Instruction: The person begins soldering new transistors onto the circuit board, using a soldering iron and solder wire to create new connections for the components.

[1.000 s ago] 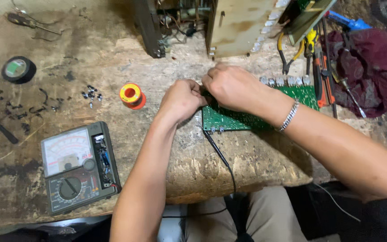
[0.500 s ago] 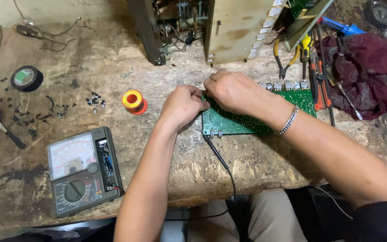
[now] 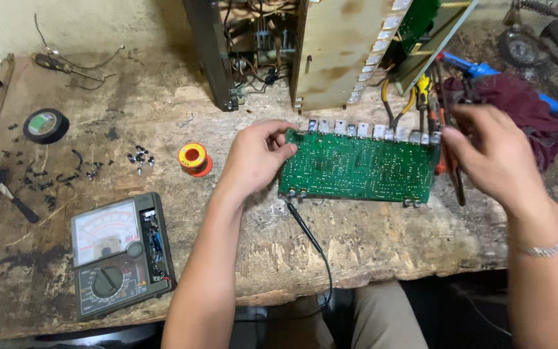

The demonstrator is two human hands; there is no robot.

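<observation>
Green circuit board (image 3: pixel 360 167) flat near tabletop (image 3: pixel 369 242) front edge — left hand (image 3: pixel 256 158) gripping its left end, right hand (image 3: pixel 495 161) loosely curled off its right end, empty — black probe (image 3: pixel 305 226) lying unused, testing seemingly not begun.

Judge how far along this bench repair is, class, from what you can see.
Done: the green circuit board lies out of the opened chassis. In hand: the left hand steadies its left edge; the right hand hovers by the tools. Left: the multimeter and solder spool lie untouched.

one green circuit board (image 3: pixel 360 167), one analogue multimeter (image 3: pixel 121 253), one solder spool (image 3: pixel 194 159), one black tape roll (image 3: pixel 46 125), two hands (image 3: pixel 256 158)
</observation>
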